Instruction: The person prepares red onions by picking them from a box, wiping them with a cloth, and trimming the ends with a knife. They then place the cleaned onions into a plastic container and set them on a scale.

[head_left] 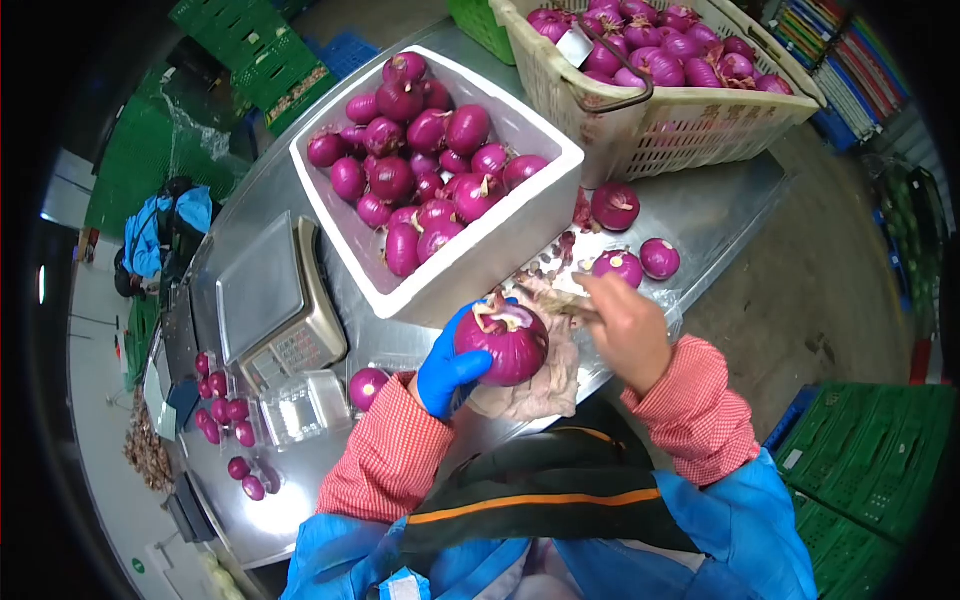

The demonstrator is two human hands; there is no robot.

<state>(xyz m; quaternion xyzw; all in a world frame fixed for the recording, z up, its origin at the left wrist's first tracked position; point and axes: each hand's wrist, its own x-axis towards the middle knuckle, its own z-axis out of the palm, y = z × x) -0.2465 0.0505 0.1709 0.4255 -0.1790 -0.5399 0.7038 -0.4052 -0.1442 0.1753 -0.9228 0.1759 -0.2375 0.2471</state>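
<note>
My left hand (445, 370), in a blue glove, is wrapped round a large red onion (510, 350) whose dry, pale top faces up. Close by on the right is my bare right hand (628, 328), fingers closed on a slim brownish tool (562, 303) that points toward the onion; its exact kind is too blurred to tell. A crumpled beige cloth (540, 385) lies under and beside the held onion. Just beyond my right hand, a peeled-looking onion (618, 267) and two other onions rest on the steel table, beside loose skin scraps (545, 262).
A white foam box (470, 270) of red onions stands ahead, with a cream plastic crate (690, 135) of onions behind it. On the left are a weighing scale (262, 290), clear plastic trays (305, 408) and several small onions. Green crates (870, 450) stand at the right.
</note>
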